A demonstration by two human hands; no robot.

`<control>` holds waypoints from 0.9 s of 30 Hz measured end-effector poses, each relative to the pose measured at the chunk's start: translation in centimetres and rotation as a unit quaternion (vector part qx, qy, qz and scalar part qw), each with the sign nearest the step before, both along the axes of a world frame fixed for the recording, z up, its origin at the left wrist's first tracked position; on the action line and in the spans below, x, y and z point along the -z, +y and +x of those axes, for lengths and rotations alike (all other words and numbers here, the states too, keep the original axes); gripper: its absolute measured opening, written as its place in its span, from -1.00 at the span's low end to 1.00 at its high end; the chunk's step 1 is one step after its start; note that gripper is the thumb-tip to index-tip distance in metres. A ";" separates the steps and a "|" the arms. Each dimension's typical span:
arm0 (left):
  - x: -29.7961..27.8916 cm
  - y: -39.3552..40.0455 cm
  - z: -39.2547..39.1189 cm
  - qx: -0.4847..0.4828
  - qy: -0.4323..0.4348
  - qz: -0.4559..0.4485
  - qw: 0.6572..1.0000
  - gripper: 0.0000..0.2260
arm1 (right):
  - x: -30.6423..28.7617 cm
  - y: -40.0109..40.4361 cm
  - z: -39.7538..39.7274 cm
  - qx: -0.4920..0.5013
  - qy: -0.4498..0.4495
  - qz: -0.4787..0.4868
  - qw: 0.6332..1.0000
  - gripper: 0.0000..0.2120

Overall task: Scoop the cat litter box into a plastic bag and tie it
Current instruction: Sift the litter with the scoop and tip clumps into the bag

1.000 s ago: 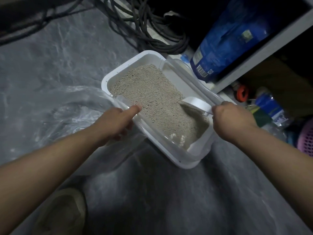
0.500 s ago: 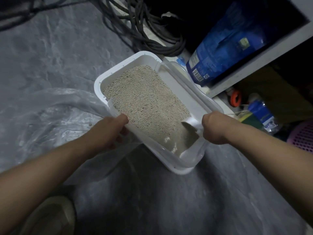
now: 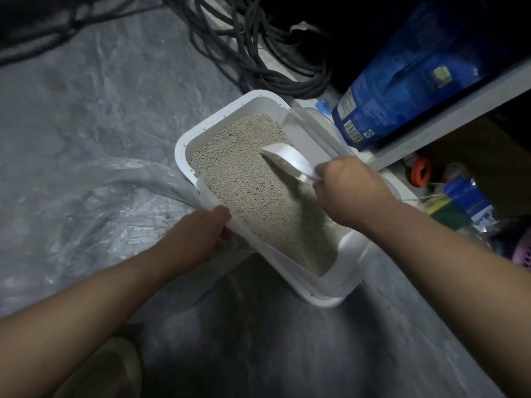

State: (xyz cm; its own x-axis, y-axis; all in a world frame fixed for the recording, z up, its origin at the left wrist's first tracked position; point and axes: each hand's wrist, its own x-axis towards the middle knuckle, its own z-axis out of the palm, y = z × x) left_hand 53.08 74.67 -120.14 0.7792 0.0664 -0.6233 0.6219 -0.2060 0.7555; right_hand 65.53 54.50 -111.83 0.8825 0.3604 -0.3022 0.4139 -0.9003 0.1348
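One litter box [image 3: 260, 102] on grey floor [image 3: 86, 96], beside one clear plastic bag [image 3: 109, 202]. Left hand [image 3: 195, 235] gripping near rim; right hand [image 3: 349, 191] clamped on one white scoop [image 3: 287, 159] over litter [image 3: 258, 191]. Behind: coiled cables [image 3: 273, 73], one blue sack [image 3: 408, 67].

Dim, bluish, grainy. Brightest on the white litter box [image 3: 184, 145] ahead of the right hand's [image 3: 349, 191] grip; black in the far corners. Soft shadow nearer than the grip. Slightly blurred, edges bowed by wide-angle.
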 end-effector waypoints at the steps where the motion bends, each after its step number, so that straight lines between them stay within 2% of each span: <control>1: -0.1 0.0 -0.1 -0.001 -0.004 0.002 1.000 -0.54 | 0.3 0.9 -0.1 -0.014 -0.011 0.024 1.000 -0.85; 5: -0.4 0.1 -0.3 0.002 -0.004 -0.001 1.000 -0.47 | 1.4 3.9 -0.5 -0.075 -0.049 0.083 0.992 -0.69; 11: 0.2 0.3 -0.3 0.014 -0.008 0.005 1.000 -0.45 | 2.0 6.4 -0.5 -0.143 -0.049 0.081 0.985 -0.67; 14: 0.8 0.4 -0.5 0.008 0.000 0.000 1.000 -0.44 | 2.1 7.4 -0.1 -0.167 -0.039 0.061 0.983 -0.71; 23: 2.0 0.6 -0.6 0.037 -0.006 0.030 0.999 -0.57 | 2.1 6.9 0.8 -0.255 0.047 -0.022 0.966 -0.67; 27: 1.9 0.8 -1.0 0.075 -0.028 0.051 0.995 -0.44 | 1.1 4.7 1.1 -0.279 0.081 -0.039 0.956 -0.66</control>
